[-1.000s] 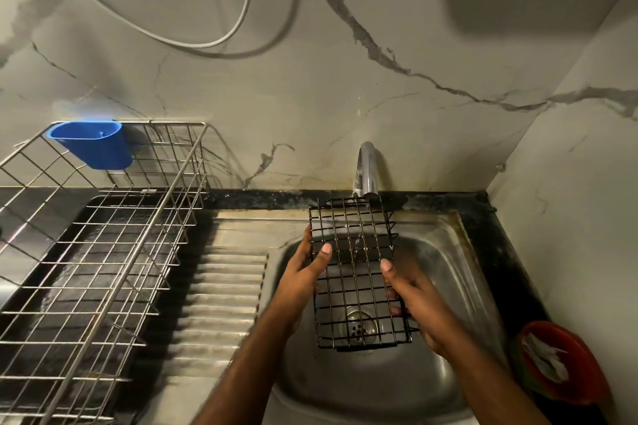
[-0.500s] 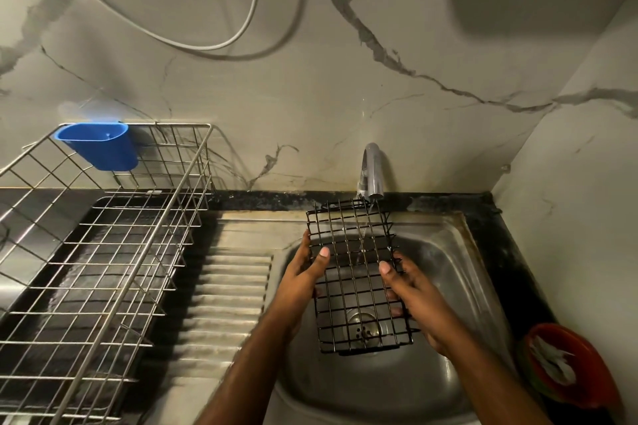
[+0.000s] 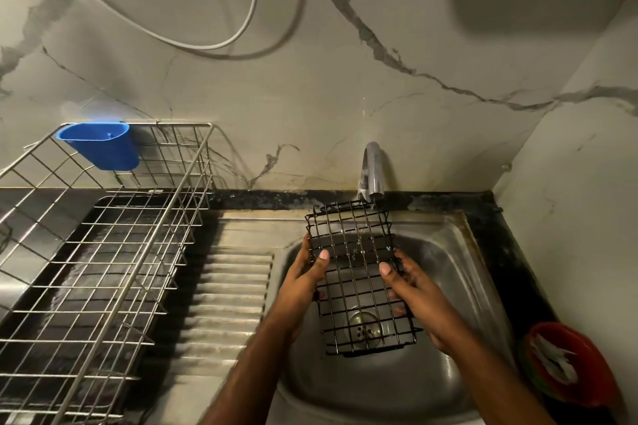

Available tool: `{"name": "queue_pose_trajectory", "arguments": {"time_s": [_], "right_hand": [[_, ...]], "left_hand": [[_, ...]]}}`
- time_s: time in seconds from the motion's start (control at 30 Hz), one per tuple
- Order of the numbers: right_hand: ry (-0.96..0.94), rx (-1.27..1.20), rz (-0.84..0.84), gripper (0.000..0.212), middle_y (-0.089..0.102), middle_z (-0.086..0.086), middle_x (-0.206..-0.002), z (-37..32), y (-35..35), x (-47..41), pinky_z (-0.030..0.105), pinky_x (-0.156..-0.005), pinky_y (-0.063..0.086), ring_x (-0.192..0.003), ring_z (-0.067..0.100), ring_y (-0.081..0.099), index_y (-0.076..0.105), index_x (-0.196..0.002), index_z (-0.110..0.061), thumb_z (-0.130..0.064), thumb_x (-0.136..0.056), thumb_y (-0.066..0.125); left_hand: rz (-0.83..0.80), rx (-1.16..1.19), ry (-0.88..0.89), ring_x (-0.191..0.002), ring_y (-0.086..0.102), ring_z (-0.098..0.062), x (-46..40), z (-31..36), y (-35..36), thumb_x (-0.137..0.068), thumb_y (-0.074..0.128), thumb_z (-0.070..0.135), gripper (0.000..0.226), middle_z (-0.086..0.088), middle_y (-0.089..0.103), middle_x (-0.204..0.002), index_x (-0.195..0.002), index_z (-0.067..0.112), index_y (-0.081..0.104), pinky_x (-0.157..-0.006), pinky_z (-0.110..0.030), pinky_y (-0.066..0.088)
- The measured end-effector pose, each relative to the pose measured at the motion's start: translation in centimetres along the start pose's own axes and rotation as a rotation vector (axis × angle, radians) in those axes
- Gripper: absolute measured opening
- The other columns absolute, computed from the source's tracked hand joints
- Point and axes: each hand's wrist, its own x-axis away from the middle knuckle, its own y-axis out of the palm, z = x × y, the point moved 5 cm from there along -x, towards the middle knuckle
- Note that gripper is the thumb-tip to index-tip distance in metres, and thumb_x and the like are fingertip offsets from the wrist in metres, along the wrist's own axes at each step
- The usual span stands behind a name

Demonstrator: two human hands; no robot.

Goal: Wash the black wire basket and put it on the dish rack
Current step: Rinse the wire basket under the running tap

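Two hands, left hand [image 3: 303, 281] and right hand [image 3: 419, 297], around unlabelled black wire basket [image 3: 359, 272]

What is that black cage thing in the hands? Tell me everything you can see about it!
The black wire basket is a long box of thin dark wires crossed into squares, so the drain shows through it. It looks like coated metal. It is held tilted over the steel sink, its far end just under the tap. The left hand grips one long side and the right hand grips the other.
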Motion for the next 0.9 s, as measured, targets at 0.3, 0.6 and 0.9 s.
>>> {"name": "queue_pose_trajectory", "arguments": {"time_s": [0.3,0.6,0.9], "right_hand": [[-0.004,0.041,-0.017,0.088,0.041,0.000,-0.154,-0.2,0.2,-0.3,0.058,-0.106,0.044,-0.132,0.027,0.049,0.028,-0.136,-0.070,-0.094,-0.057,0.060],[-0.042,0.004,0.021,0.110,0.040,-0.002,-0.155,-1.6,-0.8,-0.3,0.056,-0.108,0.042,-0.133,0.025,0.049,0.029,-0.149,-0.049,-0.095,-0.053,0.060],[-0.024,-0.001,-0.009,0.115,0.040,-0.004,-0.155,-2.3,-0.3,-1.7,0.056,-0.105,0.046,-0.132,0.025,0.050,0.029,-0.150,-0.047,-0.094,-0.051,0.062]], "left_hand": [[-0.001,0.018,0.004,-0.138,0.051,-0.029,-0.2,0.0,-0.2,-0.053,0.073,0.089,0.110,0.002,0.043,-0.160,-0.150,0.063,0.028,-0.115,-0.063,0.038],[-0.025,0.002,0.024,-0.136,0.053,-0.026,-1.2,1.2,0.9,-0.057,0.073,0.087,0.111,0.001,0.045,-0.159,-0.154,0.057,0.025,-0.115,-0.061,0.038],[0.004,0.035,0.008,-0.134,0.055,-0.029,-1.6,1.6,0.3,-0.081,0.068,0.063,0.087,-0.003,0.044,-0.160,-0.157,0.050,0.026,-0.112,-0.058,0.042]]}}
